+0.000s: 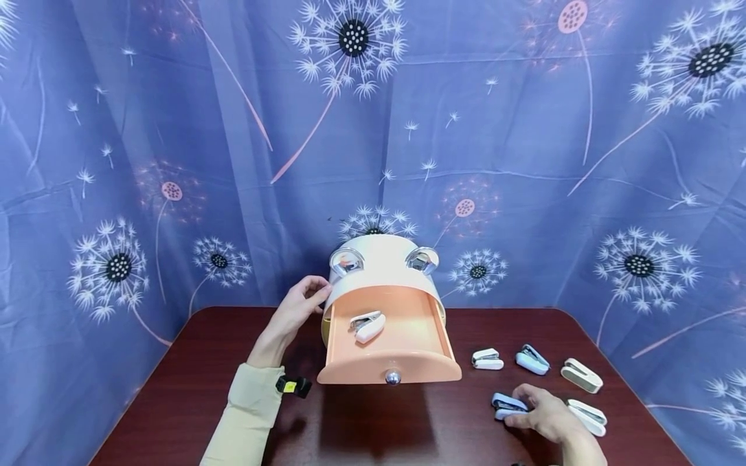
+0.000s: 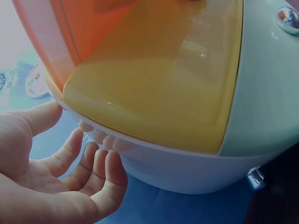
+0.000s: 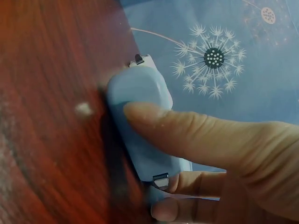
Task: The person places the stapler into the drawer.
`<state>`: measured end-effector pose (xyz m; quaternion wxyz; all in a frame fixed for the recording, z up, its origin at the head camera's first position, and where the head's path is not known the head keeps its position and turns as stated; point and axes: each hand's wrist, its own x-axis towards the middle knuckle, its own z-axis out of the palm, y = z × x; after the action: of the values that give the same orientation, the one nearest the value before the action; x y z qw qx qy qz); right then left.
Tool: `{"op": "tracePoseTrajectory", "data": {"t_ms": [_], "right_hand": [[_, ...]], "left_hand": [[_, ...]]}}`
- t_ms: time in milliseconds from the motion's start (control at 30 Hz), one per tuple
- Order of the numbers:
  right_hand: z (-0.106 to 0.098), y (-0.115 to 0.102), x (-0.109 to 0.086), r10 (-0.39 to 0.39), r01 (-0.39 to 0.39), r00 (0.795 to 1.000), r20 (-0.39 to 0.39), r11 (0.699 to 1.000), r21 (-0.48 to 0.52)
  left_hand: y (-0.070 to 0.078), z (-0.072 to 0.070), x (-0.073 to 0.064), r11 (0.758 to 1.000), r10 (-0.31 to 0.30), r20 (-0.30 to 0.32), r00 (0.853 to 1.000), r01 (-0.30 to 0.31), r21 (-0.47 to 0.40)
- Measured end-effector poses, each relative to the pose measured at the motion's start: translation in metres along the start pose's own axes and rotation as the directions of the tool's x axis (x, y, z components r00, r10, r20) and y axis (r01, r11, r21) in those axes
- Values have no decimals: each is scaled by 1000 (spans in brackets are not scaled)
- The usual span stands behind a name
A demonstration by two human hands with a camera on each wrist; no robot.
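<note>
My right hand [image 1: 544,414] pinches a blue mini stapler [image 1: 508,406] at the table's right side; in the right wrist view the thumb lies across the blue stapler [image 3: 140,121]. My left hand [image 1: 295,310] touches the left side of a white rounded storage box [image 1: 379,262]. In the left wrist view the thumb of that hand [image 2: 60,163] meets the rim and the other fingers are loosely bent by the wall. The box's peach drawer [image 1: 416,330] is pulled out, with a pinkish-white stapler [image 1: 370,327] lying in it.
Around my right hand lie a white stapler [image 1: 487,359], another blue stapler [image 1: 532,360], a cream stapler [image 1: 581,376] and a second white stapler [image 1: 587,417]. The drawer has a silver knob [image 1: 393,377]. A blue dandelion-print curtain [image 1: 350,162] hangs behind the dark red table [image 1: 373,427].
</note>
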<state>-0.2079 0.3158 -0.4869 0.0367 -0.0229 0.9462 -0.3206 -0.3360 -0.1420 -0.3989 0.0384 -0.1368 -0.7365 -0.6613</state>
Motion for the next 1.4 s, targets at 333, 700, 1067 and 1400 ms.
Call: {"op": "tracePoseTrajectory", "data": {"t_ms": [333, 700, 1067, 1400], "right_hand": [[-2, 1, 3, 43, -45, 999, -25, 997, -64], [-15, -12, 3, 34, -38, 998, -58, 997, -72], [-35, -29, -12, -10, 3, 988, -156, 999, -45], [-60, -74, -28, -175, 92, 904, -389, 970, -224]], "left_hand": [[0, 0, -1, 1000, 14, -5, 1000, -14, 3], [1, -4, 0, 1000, 17, -23, 1000, -17, 20], [-3, 3, -3, 999, 18, -28, 999, -17, 30], [-2, 2, -3, 1000, 7, -23, 1000, -6, 24]]}}
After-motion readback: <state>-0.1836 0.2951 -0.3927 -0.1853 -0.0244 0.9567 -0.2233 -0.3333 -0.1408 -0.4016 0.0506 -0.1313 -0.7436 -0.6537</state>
